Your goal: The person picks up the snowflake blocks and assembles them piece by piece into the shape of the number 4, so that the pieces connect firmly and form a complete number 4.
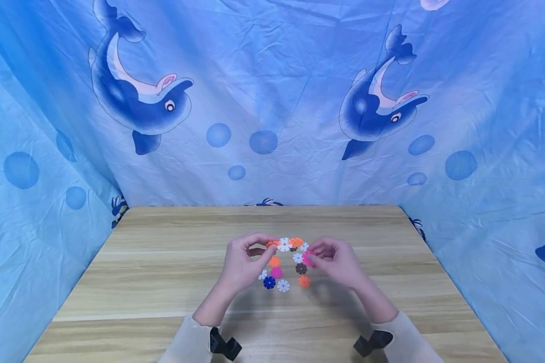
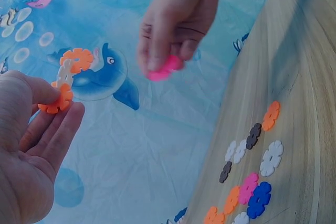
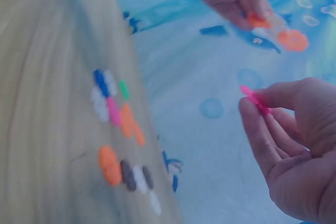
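My left hand (image 1: 247, 259) pinches the orange end piece (image 2: 56, 99) of a short chain of notched plastic discs. From that piece the chain runs through a white disc (image 1: 284, 245) to a second orange disc (image 1: 295, 243). Across from it, my right hand (image 1: 338, 261) pinches a single pink disc (image 3: 255, 99) between thumb and fingers. The pink disc is apart from the chain in both wrist views. Both hands are raised above the table.
Loose discs lie on the wooden table (image 1: 163, 272) beneath the hands: a blue one (image 1: 269, 282), another pink one (image 1: 276, 273), a brown one (image 1: 301, 268), an orange one (image 1: 304, 281) and several white ones. A blue dolphin-print curtain (image 1: 263, 91) surrounds the table's back and sides.
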Available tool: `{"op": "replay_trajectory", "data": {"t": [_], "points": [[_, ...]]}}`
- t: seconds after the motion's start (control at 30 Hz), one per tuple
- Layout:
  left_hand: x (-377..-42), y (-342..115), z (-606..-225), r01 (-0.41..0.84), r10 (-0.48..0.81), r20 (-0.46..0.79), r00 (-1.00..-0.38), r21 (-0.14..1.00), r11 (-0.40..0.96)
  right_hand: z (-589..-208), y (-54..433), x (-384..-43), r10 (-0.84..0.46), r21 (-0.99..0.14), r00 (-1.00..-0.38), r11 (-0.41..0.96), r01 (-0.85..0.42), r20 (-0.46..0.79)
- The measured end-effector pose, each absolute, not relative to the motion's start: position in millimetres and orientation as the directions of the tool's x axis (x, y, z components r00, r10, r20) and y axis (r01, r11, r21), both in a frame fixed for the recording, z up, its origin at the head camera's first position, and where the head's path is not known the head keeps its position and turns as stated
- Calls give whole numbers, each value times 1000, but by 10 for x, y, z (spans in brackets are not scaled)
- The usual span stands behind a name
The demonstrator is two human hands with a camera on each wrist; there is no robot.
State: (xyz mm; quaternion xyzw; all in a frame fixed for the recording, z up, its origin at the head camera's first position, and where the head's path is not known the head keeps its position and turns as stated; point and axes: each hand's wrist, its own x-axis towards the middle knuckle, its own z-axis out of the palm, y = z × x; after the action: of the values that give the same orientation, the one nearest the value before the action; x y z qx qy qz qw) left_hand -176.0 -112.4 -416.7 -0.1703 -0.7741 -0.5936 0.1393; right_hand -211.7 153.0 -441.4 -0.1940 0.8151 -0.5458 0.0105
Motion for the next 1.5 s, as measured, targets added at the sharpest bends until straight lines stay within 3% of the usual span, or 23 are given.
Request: {"op": "replay_trajectory", "data": {"t": [0.23,0.5,1.5], "points": [[-1786,-1134,-4193,451,97,441,-892,860,236,-4175,1508,-2092,-247,-975,-959,138,-174,136],[-1789,-1133,-4212,458,103,447,-888,854,246,-4050,1471,-2043,-220,-993,-971,51,-111,97],[-1798,-1107,-4220,515,168,487,-857,816,263,-4035,1459,-2012,-246,-992,-966,69,-103,83]]}}
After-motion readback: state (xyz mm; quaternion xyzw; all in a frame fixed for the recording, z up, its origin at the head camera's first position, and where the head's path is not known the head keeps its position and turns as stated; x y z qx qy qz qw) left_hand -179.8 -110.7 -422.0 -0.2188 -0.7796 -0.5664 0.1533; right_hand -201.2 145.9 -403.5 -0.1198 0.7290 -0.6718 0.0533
